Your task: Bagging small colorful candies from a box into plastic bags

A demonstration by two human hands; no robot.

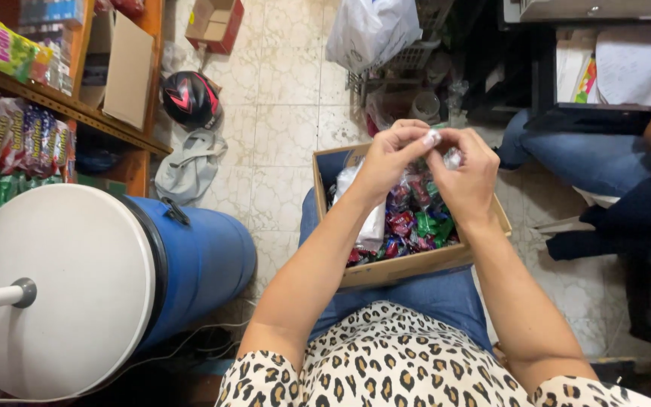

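While both hands meet above the cardboard box (408,267) resting on the person's lap, the left hand (387,160) and right hand (467,179) pinch one small silvery wrapped piece (432,138) between their fingertips. The fingers of each hand are narrow, closed on that piece from opposite sides, with a scrap of clear wrapper (453,157) showing just beside the right thumb. The piece hangs over the far edge of the box, above a heap of red, green and purple wrapped sweets (416,222) and a clear plastic bag (367,218) lying along the box's left wall. A blue barrel (197,264) with a white lid stands to the left on the tiled floor (284,113).

The hold looks slight, so the piece could slip if either pinch loosens and drop past the far edge onto the floor. The box sits unsteadied on the knees; a shift of the legs could tip it.
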